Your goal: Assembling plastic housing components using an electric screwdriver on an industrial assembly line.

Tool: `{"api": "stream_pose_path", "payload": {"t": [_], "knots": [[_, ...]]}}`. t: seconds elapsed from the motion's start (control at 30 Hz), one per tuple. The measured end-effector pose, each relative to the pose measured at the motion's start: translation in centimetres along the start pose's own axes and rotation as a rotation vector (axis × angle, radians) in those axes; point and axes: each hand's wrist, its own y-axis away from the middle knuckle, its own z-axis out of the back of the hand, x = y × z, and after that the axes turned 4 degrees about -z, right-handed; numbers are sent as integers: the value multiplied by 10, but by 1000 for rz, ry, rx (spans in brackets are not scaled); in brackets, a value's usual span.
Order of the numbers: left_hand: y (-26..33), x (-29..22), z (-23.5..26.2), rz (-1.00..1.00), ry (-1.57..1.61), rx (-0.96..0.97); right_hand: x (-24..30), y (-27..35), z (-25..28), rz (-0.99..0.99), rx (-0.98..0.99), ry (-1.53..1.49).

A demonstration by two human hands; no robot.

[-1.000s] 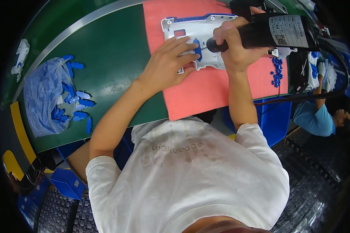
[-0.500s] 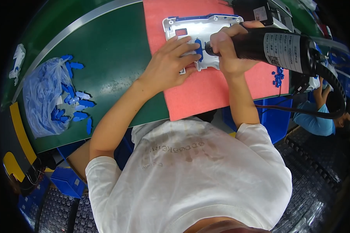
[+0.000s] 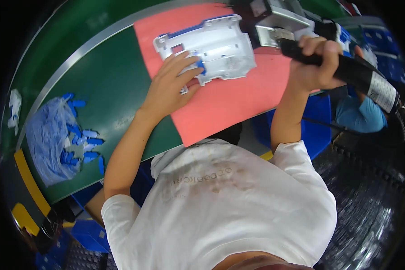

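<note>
A white plastic housing (image 3: pixel 222 45) with a blue edge lies open side up on the pink mat. My left hand (image 3: pixel 167 85) grips its near left corner, fingers over the inside and thumb at the rim. Under those fingertips sits a small blue plastic piece (image 3: pixel 201 67), partly hidden. My right hand (image 3: pixel 317 67) is closed around a black electric screwdriver (image 3: pixel 357 74), held almost level to the right of the housing. The screwdriver's front end is beside a metal-and-black box (image 3: pixel 279 24) at the back right; its tip is hard to make out.
On the green table (image 3: pixel 114 96) at left, a clear bluish plastic bag (image 3: pixel 49 139) spills several blue pieces (image 3: pixel 91 147). A white part (image 3: pixel 14 110) lies at the far left edge. Blue bins (image 3: pixel 317 128) stand below the table; a person in a blue sleeve (image 3: pixel 360 114) is at right.
My right hand has carried the screwdriver away from the blue piece, right toward the box. My left hand stays on the housing. The whole view has shifted and tilted.
</note>
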Motion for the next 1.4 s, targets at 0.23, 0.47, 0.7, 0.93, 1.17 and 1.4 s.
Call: {"api": "stream_pose_path", "payload": {"t": [0.23, 0.47, 0.7, 0.93, 1.17, 1.4], "knots": [[-2, -4, 1, 23, 3, -6, -17, -28, 37, -9, -134, 301], [-4, -6, 2, 26, -7, -22, -10, -14, 48, -158, -65, 472], [-11, -6, 3, 2, 41, -54, 2, 18, -35, -256, 46, -40], [1, 4, 0, 14, 82, -60, -26, 60, -107, -429, 61, 106], [4, 6, -2, 53, 97, -67, -49, 70, -99, -371, 88, 65], [8, 9, -6, 56, 74, -99, -53, 78, -96, -379, 182, 11]]}}
